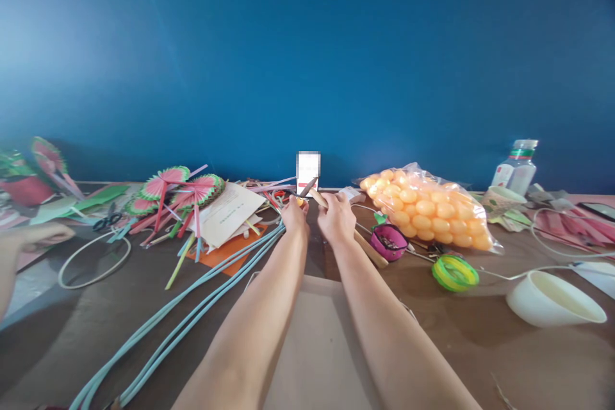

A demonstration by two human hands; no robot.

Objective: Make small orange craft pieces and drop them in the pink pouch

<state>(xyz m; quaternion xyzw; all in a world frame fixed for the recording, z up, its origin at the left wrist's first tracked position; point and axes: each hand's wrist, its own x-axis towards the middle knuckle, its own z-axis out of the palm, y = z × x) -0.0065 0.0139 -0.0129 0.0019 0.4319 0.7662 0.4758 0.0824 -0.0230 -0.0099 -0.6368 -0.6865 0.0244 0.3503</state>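
My left hand [295,216] is closed at the middle of the table, with a bit of yellow showing at its fingertips. A dark, narrow blade [308,187] slants up to the right from there; it looks like a knife in that hand, its handle mostly hidden. My right hand [337,218] is wrapped round a wooden stick [371,250], whose front end pokes out beside the blade. I cannot tell whether blade and stick touch. Pale blue tubes [202,282] run up to my left wrist. A phone [308,170] stands upright just beyond both hands.
Left: watermelon-patterned paper fans [166,182], papers [225,214], scissors [108,218], a cable loop [125,262], another person's hand [45,234]. Right: a bag of orange balls [427,208], a purple pouch [388,242], green-yellow rings [455,272], a white cup [538,307], a bottle [516,170].
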